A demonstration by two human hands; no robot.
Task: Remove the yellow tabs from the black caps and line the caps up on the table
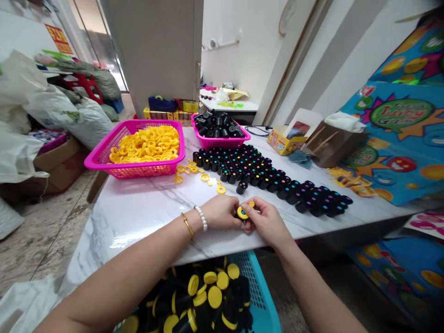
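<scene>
Near the table's front edge, my left hand (225,212) is closed around a small black cylinder, mostly hidden by the fingers. On its top sits a yellow ring-shaped piece (242,213) with a small tab, and a blue spot shows in the ring's middle. My right hand (265,219) pinches this yellow ring from the right, thumb and fingers at its edge. Several loose yellow rings (221,189) lie on the table just beyond my hands. Behind them stand rows of black cylinders (256,178) with coloured spots on top.
A pink basket (145,172) of yellow rings and a pink basket (222,142) of black parts stand at the back. Below the table (138,212), a blue basket (263,296) holds yellow-and-black pieces. An open carton (287,138) and a brown box (329,143) are at right.
</scene>
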